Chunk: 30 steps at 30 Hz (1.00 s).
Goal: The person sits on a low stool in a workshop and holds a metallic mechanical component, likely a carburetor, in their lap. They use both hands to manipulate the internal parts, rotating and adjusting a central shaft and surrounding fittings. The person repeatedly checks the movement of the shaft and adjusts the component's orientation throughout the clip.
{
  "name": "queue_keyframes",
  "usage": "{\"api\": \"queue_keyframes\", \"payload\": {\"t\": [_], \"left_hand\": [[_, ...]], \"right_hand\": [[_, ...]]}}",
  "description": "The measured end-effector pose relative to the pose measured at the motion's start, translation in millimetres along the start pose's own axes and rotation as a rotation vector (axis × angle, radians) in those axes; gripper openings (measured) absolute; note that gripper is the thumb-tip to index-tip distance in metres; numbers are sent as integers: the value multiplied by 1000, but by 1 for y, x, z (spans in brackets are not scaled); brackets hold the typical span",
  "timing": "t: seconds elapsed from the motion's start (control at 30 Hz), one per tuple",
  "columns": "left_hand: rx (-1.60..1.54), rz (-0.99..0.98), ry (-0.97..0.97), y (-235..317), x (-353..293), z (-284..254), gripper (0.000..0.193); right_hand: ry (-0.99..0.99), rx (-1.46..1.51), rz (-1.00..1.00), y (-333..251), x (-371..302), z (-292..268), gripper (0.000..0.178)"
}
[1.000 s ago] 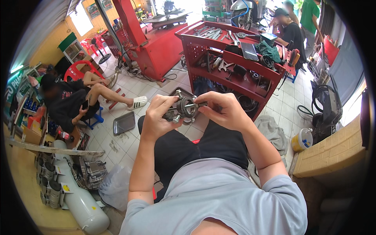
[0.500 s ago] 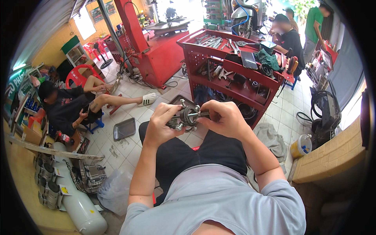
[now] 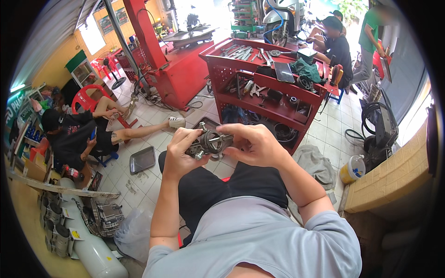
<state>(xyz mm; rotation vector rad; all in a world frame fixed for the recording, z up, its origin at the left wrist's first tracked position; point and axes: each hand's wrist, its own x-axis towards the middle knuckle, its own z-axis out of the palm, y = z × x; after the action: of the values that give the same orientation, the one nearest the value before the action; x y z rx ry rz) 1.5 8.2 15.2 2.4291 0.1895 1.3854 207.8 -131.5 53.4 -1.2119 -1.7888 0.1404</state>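
Note:
In front of my lap I hold a ring-shaped metal part (image 3: pixel 214 142) with bolts sticking out of its rim and a rod across its open middle. My left hand (image 3: pixel 178 150) is closed around its left side, thumb and fingers against the metal. My right hand (image 3: pixel 257 144) is at the right side, with its fingers curled about the end of the rod. Some of the rod is hidden behind these fingers. Beyond the part, a dark metal tray (image 3: pixel 207 123) lies on the floor, partly covered by my hands.
Ahead stands a red tool cart (image 3: pixel 273 95) with wrenches (image 3: pixel 238 52), a phone (image 3: pixel 283 72) and a green cloth (image 3: pixel 306 69). A second tray (image 3: pixel 143 160) lies left on the tiles. One person (image 3: pixel 74 134) sits at left; others are at far right. A bucket (image 3: pixel 352 169) stands right.
My view has shifted slightly. The metal part is turned so its ring opening shows more, and my right fingers have changed their hold. The seated person's phone now shows.

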Motion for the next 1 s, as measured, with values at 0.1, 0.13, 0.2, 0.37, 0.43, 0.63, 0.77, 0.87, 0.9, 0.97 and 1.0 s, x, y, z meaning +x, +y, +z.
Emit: {"api": "queue_keyframes", "payload": {"t": [0.1,0.13,0.2,0.37,0.43,0.63,0.77,0.87,0.9,0.97,1.0], "left_hand": [[48,50,-27,4,4,0,63],[36,43,-26,3,4,0,64],[15,25,-22,1,2,1,64],[-1,43,-20,1,2,0,65],[-8,50,-20,2,4,0,65],[1,45,-34,4,4,-1,65],[6,51,-32,1,3,0,65],[5,49,-38,2,3,-1,65],[3,50,-41,2,4,-1,65],[5,56,-45,2,3,0,65],[5,59,-47,2,2,1,65]], "right_hand": [[-29,-81,-1,10,-4,2,38],[-46,-117,-13,15,-6,0,38],[-34,-104,-12,11,-3,-3,36],[-14,0,-5,3,-1,-2,35],[-22,-126,-23,15,-4,0,34],[-13,-25,3,2,-1,-1,32],[-46,-109,-16,11,-2,-2,30],[7,6,5,-3,3,-3,28],[-1,-35,10,-2,2,-2,28],[-18,-117,21,5,-1,2,28],[-29,-125,-15,9,-2,1,28]]}}
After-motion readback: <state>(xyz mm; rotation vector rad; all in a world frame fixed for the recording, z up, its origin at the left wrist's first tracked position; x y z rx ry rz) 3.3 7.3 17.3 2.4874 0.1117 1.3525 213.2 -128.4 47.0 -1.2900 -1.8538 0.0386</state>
